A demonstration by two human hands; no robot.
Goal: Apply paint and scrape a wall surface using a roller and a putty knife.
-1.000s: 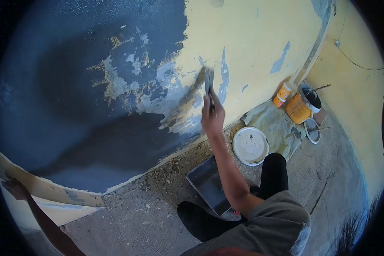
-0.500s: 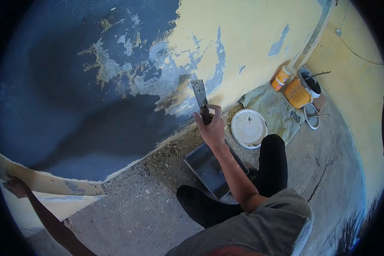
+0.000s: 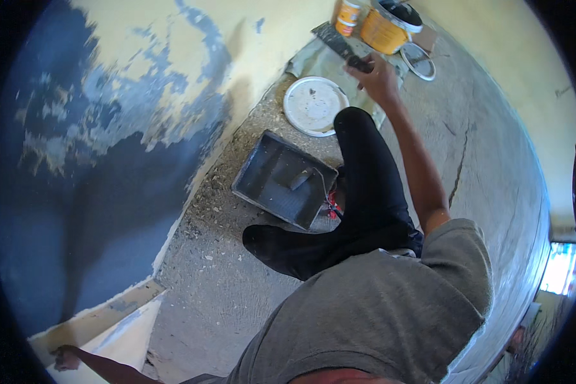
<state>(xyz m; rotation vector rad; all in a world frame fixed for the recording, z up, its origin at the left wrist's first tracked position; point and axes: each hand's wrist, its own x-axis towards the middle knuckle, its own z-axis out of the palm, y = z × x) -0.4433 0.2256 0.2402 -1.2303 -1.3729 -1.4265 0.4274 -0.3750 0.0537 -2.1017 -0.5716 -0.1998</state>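
Note:
My right hand (image 3: 379, 80) is closed around the dark handle of a scraper (image 3: 331, 40). Its wide, stained metal blade points up and left, off the wall, in front of the buckets at the back. At the lower left my left hand (image 3: 68, 358) rests on a low ledge (image 3: 118, 312) at the foot of the wall, holding nothing; its fingers look loosely apart in the dim light. The wall (image 3: 173, 70) is pale yellow, with dark blue-grey paint and rough, peeled patches. A black paint tray (image 3: 269, 173) with a roller (image 3: 301, 179) in it sits by my legs.
A round white lid (image 3: 315, 105) lies on the floor beyond the tray. Farther back stand a yellow bucket (image 3: 383, 33) and a small orange-and-white tub (image 3: 347, 18) on a sheet. A white-rimmed lid (image 3: 418, 62) lies beside them. Paint flakes litter the floor along the wall.
My right hand has swung the scraper away from the wall, to the right and back toward the buckets. The view has turned right, and the roller in the tray now shows.

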